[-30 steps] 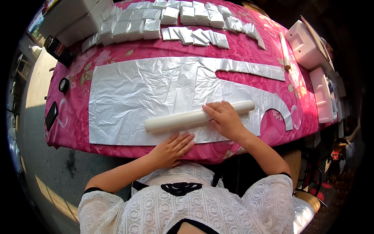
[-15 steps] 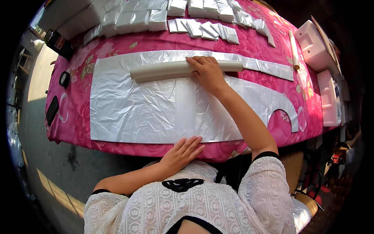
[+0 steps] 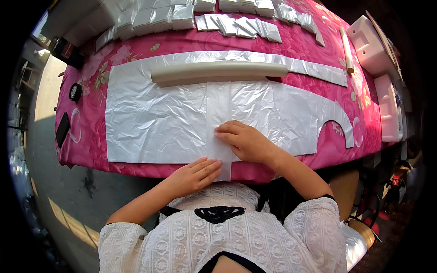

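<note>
1. We see the right hand (image 3: 248, 142) bent at the knuckles, fingers close together, their tips on a pale, see-through strip (image 3: 218, 104); we cannot tell whether thumb and fingers pinch it.
2. We see the left hand (image 3: 195, 175) palm down at the table's near edge, fingers straight and almost together, tips at the strip's left side.
3. The strip crosses the middle of a crinkled silver-white sheet (image 3: 154, 123) and reaches past its near edge.
4. Beyond both hands, we find a thick off-white roll (image 3: 218, 73) lying lengthwise on the sheet's far part, with neither hand touching it.
5. The sheet lies spread on a pink flowered tablecloth (image 3: 309, 54), its right end cut in a curve.
6. Farther out, we notice folded silvery packets (image 3: 182, 18) along the far side, a black phone (image 3: 63, 129) at left, and a white foam box (image 3: 368, 45) at right.
</note>
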Action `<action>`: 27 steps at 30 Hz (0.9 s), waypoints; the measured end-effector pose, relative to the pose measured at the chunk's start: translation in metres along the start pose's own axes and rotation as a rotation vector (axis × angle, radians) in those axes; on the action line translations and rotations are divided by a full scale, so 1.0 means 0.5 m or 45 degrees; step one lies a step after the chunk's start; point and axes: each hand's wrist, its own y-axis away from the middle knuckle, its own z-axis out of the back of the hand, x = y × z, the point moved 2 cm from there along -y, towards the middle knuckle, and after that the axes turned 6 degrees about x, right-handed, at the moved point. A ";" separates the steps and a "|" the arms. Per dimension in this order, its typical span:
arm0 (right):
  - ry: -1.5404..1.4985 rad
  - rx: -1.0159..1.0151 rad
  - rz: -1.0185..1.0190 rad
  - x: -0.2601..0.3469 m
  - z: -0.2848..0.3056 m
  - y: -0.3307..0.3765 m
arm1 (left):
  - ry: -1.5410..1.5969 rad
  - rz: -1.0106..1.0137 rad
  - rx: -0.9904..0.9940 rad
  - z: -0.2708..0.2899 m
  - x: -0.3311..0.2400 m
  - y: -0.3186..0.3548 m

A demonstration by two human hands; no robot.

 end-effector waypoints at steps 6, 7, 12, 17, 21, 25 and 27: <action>0.026 -0.103 -0.046 0.007 -0.013 0.007 | 0.014 -0.135 -0.098 0.011 0.018 0.004; 0.032 -0.099 -0.041 0.007 -0.013 0.007 | 0.148 -0.131 -0.171 0.016 0.022 0.003; 0.064 -0.049 -0.059 0.023 0.003 0.002 | 0.574 -0.046 -0.547 0.032 0.036 -0.001; 0.076 -0.160 -0.078 0.003 -0.014 0.003 | 0.165 0.206 -0.335 0.041 0.059 -0.051; 0.117 -0.248 -0.088 0.003 -0.017 0.015 | 0.043 0.332 -0.219 0.033 0.075 -0.064; 0.205 -0.273 -0.056 0.000 -0.008 0.022 | 0.014 0.320 -0.257 0.019 0.086 -0.067; 0.241 -0.265 -0.051 -0.004 -0.006 0.023 | -0.056 0.278 -0.276 0.023 0.088 -0.070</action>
